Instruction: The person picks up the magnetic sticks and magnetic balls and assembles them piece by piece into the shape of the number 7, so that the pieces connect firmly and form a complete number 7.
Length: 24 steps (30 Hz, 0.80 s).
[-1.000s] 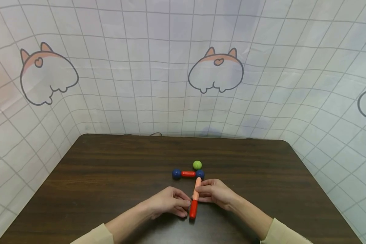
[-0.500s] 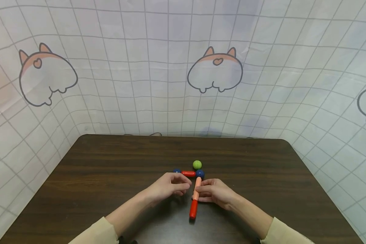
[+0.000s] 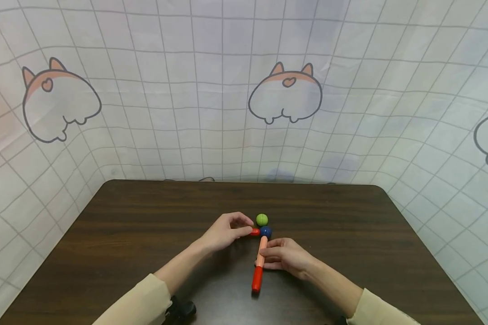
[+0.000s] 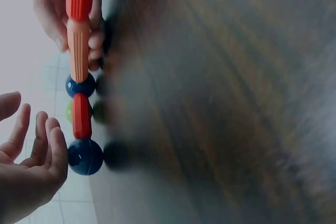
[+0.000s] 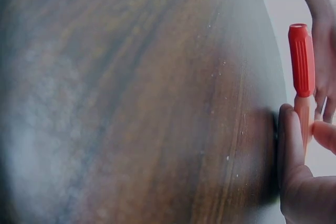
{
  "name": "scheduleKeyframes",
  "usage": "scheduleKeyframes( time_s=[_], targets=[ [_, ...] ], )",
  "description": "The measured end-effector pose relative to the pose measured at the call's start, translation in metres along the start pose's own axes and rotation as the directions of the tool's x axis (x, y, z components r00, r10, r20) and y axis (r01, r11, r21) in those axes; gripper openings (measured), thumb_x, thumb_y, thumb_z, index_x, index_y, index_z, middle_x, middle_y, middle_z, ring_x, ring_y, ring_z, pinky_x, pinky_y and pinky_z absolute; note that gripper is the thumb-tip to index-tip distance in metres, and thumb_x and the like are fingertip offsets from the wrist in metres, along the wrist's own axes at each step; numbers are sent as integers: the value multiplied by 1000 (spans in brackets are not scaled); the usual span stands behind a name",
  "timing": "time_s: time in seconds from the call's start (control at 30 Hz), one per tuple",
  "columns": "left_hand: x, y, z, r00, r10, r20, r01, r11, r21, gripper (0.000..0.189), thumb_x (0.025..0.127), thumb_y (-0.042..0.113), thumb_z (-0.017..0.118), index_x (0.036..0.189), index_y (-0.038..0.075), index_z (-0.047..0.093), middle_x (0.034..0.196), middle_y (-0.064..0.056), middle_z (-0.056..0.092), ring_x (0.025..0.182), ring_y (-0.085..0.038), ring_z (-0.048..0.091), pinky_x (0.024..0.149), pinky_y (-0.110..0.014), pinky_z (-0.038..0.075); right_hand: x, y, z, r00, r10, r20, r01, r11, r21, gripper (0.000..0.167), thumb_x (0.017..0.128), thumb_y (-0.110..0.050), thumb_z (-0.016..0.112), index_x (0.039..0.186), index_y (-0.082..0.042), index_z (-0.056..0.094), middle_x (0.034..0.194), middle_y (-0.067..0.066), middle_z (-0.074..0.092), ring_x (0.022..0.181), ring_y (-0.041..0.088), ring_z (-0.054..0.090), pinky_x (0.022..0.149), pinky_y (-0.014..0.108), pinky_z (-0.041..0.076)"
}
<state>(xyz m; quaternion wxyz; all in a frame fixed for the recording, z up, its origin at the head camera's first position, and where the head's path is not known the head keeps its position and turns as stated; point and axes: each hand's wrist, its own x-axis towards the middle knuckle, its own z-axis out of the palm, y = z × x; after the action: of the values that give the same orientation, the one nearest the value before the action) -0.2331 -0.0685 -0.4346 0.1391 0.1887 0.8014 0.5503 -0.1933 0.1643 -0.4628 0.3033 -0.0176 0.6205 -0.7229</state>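
My right hand [image 3: 288, 258] pinches a peach toy building rod [image 3: 263, 243] between thumb and fingers. A red rod [image 3: 257, 280] lines up with its near end, and its far end meets a blue ball [image 3: 265, 232]. From that ball a short red rod [image 4: 82, 116] runs to a second, larger-looking blue ball [image 4: 85, 157]. That second ball is hidden behind my left hand [image 3: 227, 232] in the head view. In the left wrist view, the left hand's spread, bent fingers [image 4: 58, 148] are right beside this ball, gripping nothing. A green ball [image 3: 262, 220] sits just beyond the first blue ball.
The pieces are around the middle of a dark wood-grain table [image 3: 146, 212]. Behind it and along both sides hangs a white grid-patterned curtain [image 3: 179, 113] with cartoon drawings. A black device [image 3: 180, 310] is at the left wrist.
The left hand has moved forward from beside the red rod's near end to the far row, now covering the left blue ball. The right hand keeps its pinch in the same place.
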Motion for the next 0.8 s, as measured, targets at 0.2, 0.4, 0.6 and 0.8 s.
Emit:
scheduleKeyframes(
  time_s=[0.2, 0.4, 0.6, 0.8],
  targets=[
    [12, -3, -1, 997, 51, -61, -43, 991, 127, 20, 98, 18, 71, 114, 5, 71, 96, -1, 67, 86, -20, 60, 73, -33, 49, 0, 0, -1, 1000, 3, -12, -3, 1000, -1, 37, 100, -6, 64, 126, 18, 51, 107, 22, 72, 101, 32, 73, 90, 41, 56],
    [21, -6, -1, 989, 102, -106, -79, 976, 205, 16, 97, 13, 71, 110, 4, 71, 87, 0, 66, 77, -21, 59, 65, -31, 47, 0, 0, 0, 1000, 5, -11, -5, 1000, 7, 38, 100, -5, 65, 126, 17, 50, 107, 22, 72, 101, 33, 73, 90, 42, 56],
    [36, -8, -2, 985, 143, -101, -110, 955, 276, 12, 98, 13, 70, 108, 6, 71, 94, -1, 67, 84, -21, 61, 72, -32, 51, 1, 0, 0, 1000, 3, -15, -2, 1000, 12, 38, 100, -4, 64, 127, 18, 48, 106, 23, 72, 101, 33, 73, 90, 42, 56],
    [45, -8, -2, 995, 77, -71, -50, 945, 323, 12, 98, 14, 69, 108, 7, 71, 92, -2, 68, 81, -16, 61, 75, -34, 52, 2, -1, 0, 1000, 9, -16, -9, 1000, 14, 36, 100, -4, 64, 126, 16, 49, 106, 23, 72, 101, 33, 73, 89, 42, 56]
  ],
)
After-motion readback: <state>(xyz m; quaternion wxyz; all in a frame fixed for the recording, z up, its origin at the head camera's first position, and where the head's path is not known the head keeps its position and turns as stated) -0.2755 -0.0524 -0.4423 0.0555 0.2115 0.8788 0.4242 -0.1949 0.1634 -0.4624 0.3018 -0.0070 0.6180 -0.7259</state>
